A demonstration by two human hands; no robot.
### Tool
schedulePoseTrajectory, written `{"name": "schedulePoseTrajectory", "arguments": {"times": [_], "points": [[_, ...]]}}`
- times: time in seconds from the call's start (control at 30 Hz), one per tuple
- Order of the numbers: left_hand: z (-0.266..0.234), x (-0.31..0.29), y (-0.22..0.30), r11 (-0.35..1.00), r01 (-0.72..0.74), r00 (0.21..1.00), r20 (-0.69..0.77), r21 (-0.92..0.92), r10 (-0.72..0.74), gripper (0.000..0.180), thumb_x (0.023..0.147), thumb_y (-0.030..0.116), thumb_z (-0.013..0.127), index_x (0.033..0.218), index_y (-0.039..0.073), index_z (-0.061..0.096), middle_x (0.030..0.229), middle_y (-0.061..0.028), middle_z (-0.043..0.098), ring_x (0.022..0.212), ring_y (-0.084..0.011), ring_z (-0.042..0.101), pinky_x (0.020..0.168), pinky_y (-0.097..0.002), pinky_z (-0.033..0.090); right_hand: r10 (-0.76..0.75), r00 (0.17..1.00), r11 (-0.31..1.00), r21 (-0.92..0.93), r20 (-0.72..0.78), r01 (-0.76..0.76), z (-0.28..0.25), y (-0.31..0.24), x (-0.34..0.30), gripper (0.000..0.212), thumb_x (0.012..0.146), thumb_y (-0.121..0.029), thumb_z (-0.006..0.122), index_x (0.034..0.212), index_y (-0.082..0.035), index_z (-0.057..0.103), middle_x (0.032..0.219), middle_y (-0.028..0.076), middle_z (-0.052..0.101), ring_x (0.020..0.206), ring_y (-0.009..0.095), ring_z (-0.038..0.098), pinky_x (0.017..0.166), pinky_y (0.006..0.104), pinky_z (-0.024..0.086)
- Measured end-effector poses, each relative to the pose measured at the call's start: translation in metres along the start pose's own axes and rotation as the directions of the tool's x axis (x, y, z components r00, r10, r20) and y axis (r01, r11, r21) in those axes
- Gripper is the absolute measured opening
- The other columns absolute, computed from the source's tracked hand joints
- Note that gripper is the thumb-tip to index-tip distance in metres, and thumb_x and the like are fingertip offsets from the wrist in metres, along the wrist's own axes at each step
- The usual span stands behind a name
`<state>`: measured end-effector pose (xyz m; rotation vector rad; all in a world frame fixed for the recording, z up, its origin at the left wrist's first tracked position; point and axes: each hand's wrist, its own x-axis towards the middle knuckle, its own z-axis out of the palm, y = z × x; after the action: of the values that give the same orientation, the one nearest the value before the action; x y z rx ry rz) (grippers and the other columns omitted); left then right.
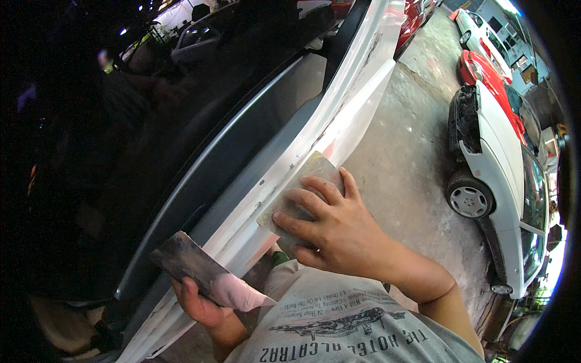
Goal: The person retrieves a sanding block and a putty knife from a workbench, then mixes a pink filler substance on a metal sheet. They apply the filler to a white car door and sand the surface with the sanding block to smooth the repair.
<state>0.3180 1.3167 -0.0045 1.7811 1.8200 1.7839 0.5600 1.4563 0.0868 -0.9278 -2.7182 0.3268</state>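
Observation:
My left hand (203, 307) grips a dark, flat rectangular plate (189, 261) from below, its thumb at the near edge. A smear of pink body filler (237, 291) covers the plate's right end. My right hand (339, 227) holds a thin grey-yellow filler spreader (316, 168), its fingers laid across the face. The spreader lies flat against the outer side of a white car body edge (357, 118), and part of it is hidden beneath the fingers. Pinkish patches (261, 253) show on the white surface beside the spreader.
The car's dark opening (254, 142), crossed by a thin bright trim strip (206, 154), fills the left. Concrete floor (411, 139) stretches to the right. A white car (502, 163) without its front end, a red car part (484, 69) and another white car (478, 30) stand there.

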Motion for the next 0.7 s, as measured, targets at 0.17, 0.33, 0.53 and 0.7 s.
{"name": "schedulePoseTrajectory", "arguments": {"times": [0.17, 0.33, 0.53, 0.7], "points": [[0.006, -0.001, 0.008, 0.769, 0.434, 0.864, -0.026, -0.47, -0.503, 0.054, 0.103, 0.034, 0.038, 0.135, -0.009, 0.043, 0.134, -0.0249, 0.049, 0.129, -0.0335, 0.048, 0.106, -0.0437, 0.041, 0.025, 1.0, 1.0, 0.005, 0.012, -0.025, 0.003, 0.001, -0.003, 0.051, 0.075, -0.033, 0.072, 0.125, -0.022, 0.064, 0.133, 0.01, 0.05, 0.131, 0.033, 0.042, 0.102, 0.073, 0.029], [0.017, 0.003, 0.016, 0.831, 0.423, 0.849, -0.163, -0.361, -0.502, 0.051, 0.104, 0.032, 0.037, 0.134, -0.009, 0.045, 0.132, -0.0239, 0.051, 0.126, -0.0303, 0.05, 0.105, -0.0411, 0.041, 0.031, 0.999, 0.999, 0.012, 0.016, -0.032, 0.002, -0.002, -0.011, 0.051, 0.074, -0.03, 0.071, 0.125, -0.025, 0.065, 0.135, 0.009, 0.049, 0.133, 0.033, 0.041, 0.105, 0.0727, 0.025], [0.01, 0.008, 0.015, 0.739, 0.434, 0.839, -0.066, -0.516, -0.54, 0.046, 0.106, 0.03, 0.036, 0.131, -0.007, 0.048, 0.131, -0.0247, 0.051, 0.123, -0.0324, 0.051, 0.104, -0.0417, 0.043, -0.008, 1.0, 0.999, 0.033, -0.024, 0.008, 0.008, -0.003, -0.003, 0.05, 0.078, -0.034, 0.071, 0.125, -0.02, 0.063, 0.132, 0.01, 0.05, 0.131, 0.032, 0.042, 0.101, 0.0715, 0.03], [0.005, 0.004, 0.01, 0.85, 0.403, 0.896, -0.042, -0.339, -0.442, 0.046, 0.106, 0.03, 0.037, 0.131, -0.007, 0.048, 0.132, -0.0241, 0.051, 0.122, -0.0325, 0.052, 0.103, -0.0413, 0.043, 0.005, 1.0, 1.0, 0.02, 0.007, -0.005, 0.008, -0.002, -0.01, 0.05, 0.078, -0.035, 0.071, 0.126, -0.02, 0.062, 0.133, 0.01, 0.05, 0.131, 0.032, 0.041, 0.101, 0.0722, 0.029]]}}
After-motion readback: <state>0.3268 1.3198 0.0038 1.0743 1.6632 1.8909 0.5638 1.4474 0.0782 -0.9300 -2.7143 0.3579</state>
